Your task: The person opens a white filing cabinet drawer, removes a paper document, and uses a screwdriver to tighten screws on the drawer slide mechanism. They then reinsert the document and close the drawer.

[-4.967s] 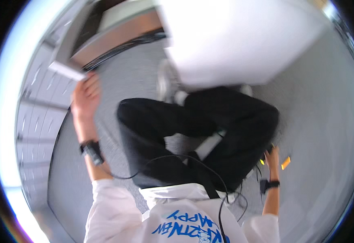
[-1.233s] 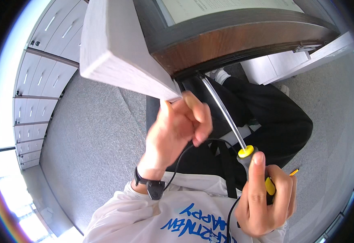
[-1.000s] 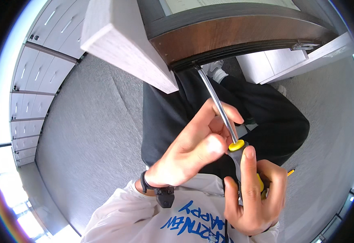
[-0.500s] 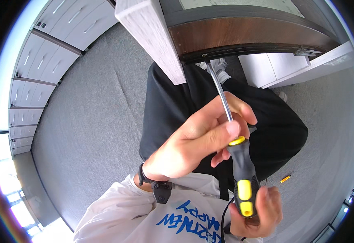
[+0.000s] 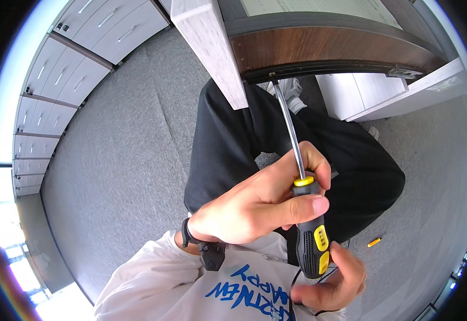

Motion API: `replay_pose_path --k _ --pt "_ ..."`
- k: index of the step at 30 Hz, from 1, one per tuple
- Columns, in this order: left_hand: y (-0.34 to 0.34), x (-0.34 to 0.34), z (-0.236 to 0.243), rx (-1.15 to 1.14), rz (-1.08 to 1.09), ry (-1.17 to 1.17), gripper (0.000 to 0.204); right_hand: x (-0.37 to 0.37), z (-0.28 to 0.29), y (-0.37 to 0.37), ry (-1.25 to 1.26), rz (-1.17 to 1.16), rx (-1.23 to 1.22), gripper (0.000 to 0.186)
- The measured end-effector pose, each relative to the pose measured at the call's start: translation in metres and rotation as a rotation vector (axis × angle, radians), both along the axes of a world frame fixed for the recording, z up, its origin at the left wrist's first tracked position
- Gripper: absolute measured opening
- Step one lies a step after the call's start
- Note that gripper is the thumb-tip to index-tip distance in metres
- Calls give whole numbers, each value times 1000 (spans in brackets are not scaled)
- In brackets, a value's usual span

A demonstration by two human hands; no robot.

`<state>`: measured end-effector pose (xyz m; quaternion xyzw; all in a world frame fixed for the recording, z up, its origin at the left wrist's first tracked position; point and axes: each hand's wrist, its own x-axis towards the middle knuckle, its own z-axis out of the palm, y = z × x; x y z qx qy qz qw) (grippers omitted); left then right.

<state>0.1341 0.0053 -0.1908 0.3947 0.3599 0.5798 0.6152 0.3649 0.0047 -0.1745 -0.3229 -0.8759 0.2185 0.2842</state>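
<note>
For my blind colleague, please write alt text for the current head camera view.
The person's left hand holds a black-and-yellow-handled, silver-shafted screwdriver, its tip at a dark rail under a brown wooden panel; the loosely curved right hand is beside its lower end.

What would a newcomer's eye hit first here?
The black-and-yellow screwdriver right of centre, its handle gripped near the top by the left hand, with the right hand at the handle's lower end. Then the brown wooden panel across the top, with the shaft's tip at its dark lower edge. Last, the small orange-yellow object on the grey carpet, lower right.
</note>
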Motion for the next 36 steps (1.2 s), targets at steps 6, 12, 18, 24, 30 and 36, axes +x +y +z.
replay_pose_path --k 6,12,18,24,30,36 --pt "-1 1 8 -127 12 -80 48 -23 9 13 158 109 376 22" --pt "-4 -2 12 -139 -32 43 47 -27 -6 32 213 268 684 11" --pt "-8 1 5 -73 -71 -185 30 0 -11 3 76 16 38 83" --pt "2 7 -5 56 -46 -221 29 -1 -1 -5 -140 -106 35 89" --pt "-2 0 3 10 -31 -33 43 -13 7 -2 -67 4 224 46" --pt "-7 12 2 -78 1 -141 36 -18 6 12 -112 118 373 46"
